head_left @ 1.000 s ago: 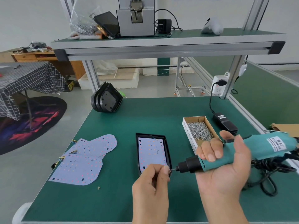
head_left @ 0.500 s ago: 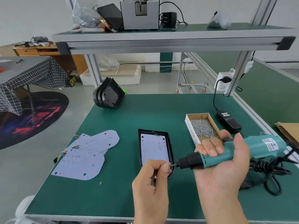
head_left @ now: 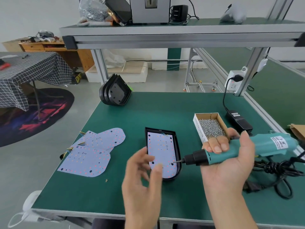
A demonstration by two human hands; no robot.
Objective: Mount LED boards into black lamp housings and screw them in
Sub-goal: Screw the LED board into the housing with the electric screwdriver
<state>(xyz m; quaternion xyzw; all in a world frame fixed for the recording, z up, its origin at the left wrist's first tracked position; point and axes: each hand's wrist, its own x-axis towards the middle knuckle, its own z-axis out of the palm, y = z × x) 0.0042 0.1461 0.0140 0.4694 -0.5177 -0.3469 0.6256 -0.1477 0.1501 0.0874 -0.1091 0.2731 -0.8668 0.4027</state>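
LED board (head_left: 160, 153) inside black housing (head_left: 177, 151), cardboard box (head_left: 198, 128) holding screws (head_left: 211, 128)

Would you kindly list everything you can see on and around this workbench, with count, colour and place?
lamp housing: one, black, bench centre, LED board seated inside
LED board: one, pale lilac, inside that housing
loose LED boards: about three, pale lilac, overlapping, bench left
spare housings: a nested stack, black, far left of bench
screw box: one, cardboard, full of silver screws, bench right
power adapter: one, black, beyond the box
electric screwdriver: one, teal with black nose, tip over the board
workbench: one, green top
upper shelf: one, grey, holding a machine and a bag
left hand: open, hovering over the housing's near end
right hand: grips the screwdriver
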